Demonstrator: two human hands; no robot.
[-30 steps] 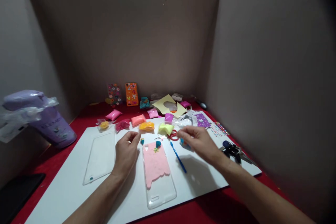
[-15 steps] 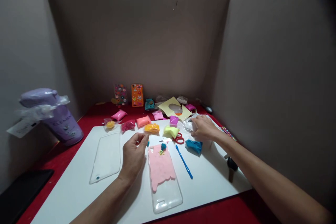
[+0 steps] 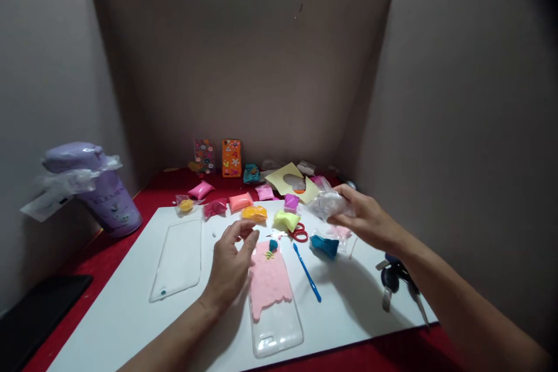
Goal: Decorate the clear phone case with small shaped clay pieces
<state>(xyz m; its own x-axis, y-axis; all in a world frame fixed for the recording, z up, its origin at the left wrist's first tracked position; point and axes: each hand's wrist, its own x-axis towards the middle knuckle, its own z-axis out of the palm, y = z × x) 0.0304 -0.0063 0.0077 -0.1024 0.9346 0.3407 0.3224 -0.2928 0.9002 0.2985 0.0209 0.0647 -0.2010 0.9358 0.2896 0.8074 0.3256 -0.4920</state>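
My right hand (image 3: 366, 216) grips a clear plastic bag of white clay (image 3: 329, 204), held above the white board. Below it lie a bag of blue clay (image 3: 325, 246) and a pale pink bag (image 3: 341, 232). My left hand (image 3: 233, 261) is curled, thumb close to the index fingertip; anything pinched there is hidden. It hovers at the upper left edge of a clear phone case (image 3: 279, 331). Pink clay (image 3: 271, 285) with a ragged lower edge covers the case's upper part. A dark teal clay piece (image 3: 273, 245) and small yellow-green strips (image 3: 269, 255) sit on the pink.
A blue modelling tool (image 3: 307, 273) and red-handled scissors (image 3: 300, 233) lie right of the case. Another clear case (image 3: 178, 261) is at left. Colourful clay bags, including yellow (image 3: 286, 221) and orange (image 3: 254, 213), line the back. Keys (image 3: 389, 280) lie right; a purple tumbler (image 3: 111, 203) stands left.
My right hand has lifted the bag of white clay off the board and brought it nearer. The pale pink bag beneath now shows. My left hand stays near the case. The view has shifted slightly.
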